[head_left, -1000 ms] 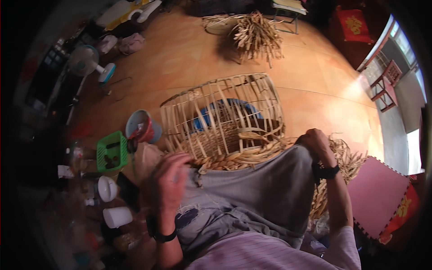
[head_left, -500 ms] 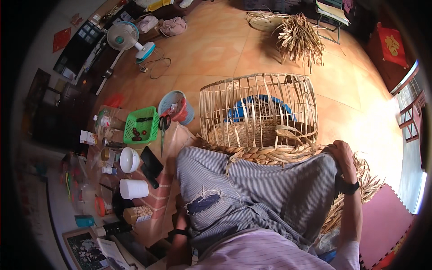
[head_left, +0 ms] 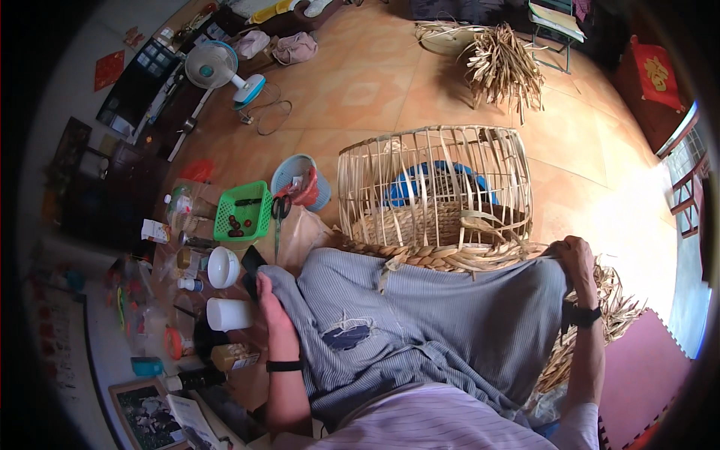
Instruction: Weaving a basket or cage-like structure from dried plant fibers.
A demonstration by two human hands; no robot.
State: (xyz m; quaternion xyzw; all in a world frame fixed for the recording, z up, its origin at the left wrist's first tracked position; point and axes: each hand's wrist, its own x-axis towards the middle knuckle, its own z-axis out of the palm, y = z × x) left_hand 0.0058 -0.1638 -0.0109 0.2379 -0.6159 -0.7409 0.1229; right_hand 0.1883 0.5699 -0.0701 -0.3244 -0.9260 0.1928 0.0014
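Observation:
A grey striped cloth [head_left: 465,322] with a torn patch over dark fabric [head_left: 346,337] lies across my lap. My left hand [head_left: 274,307] grips its left edge beside a white cup [head_left: 229,313], while my right hand [head_left: 576,261] holds its upper right corner. Just beyond the cloth stands a part-woven open-ribbed basket [head_left: 435,225] with a thick braided band [head_left: 420,256] along the near side; a blue object [head_left: 401,187] shows through its ribs. Dried strips [head_left: 615,307] are heaped beside my right arm.
At left are a green basket [head_left: 240,210] with small dark items, scissors [head_left: 280,210], a white bowl [head_left: 223,267], jars, a bin [head_left: 313,174] and a standing fan [head_left: 249,88]. A bundle of strips [head_left: 504,71] is farther off; a pink mat [head_left: 641,367] lies at right.
My left hand went down out of sight beside the cloth, then came up at its left edge, lifting that edge outward. My right hand stays on the right corner. The view has shifted.

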